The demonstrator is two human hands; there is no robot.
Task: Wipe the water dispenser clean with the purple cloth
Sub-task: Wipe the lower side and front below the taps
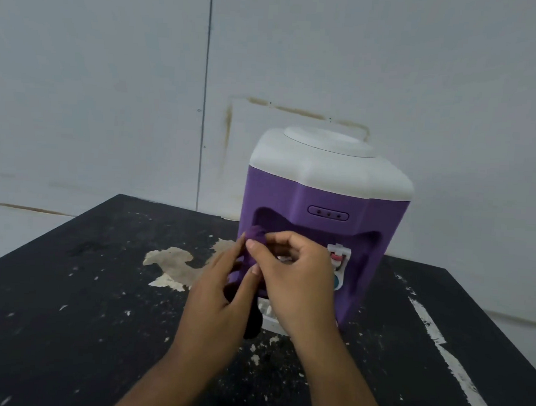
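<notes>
Spreading beneath both hands, scuffed black table [68, 316]. Just beyond them, purple-and-white tabletop water dispenser [322, 199]. Fingers of left hand [217, 309] and right hand [293, 281] pinching the bunched purple cloth [256, 233] before the recess. Beside right knuckles, white tap [338, 256]; easily knocked by a careless swipe. No legible writing.

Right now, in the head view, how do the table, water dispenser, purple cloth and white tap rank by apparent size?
1. table
2. water dispenser
3. purple cloth, partly hidden, so its full size is unsure
4. white tap, smallest
</notes>
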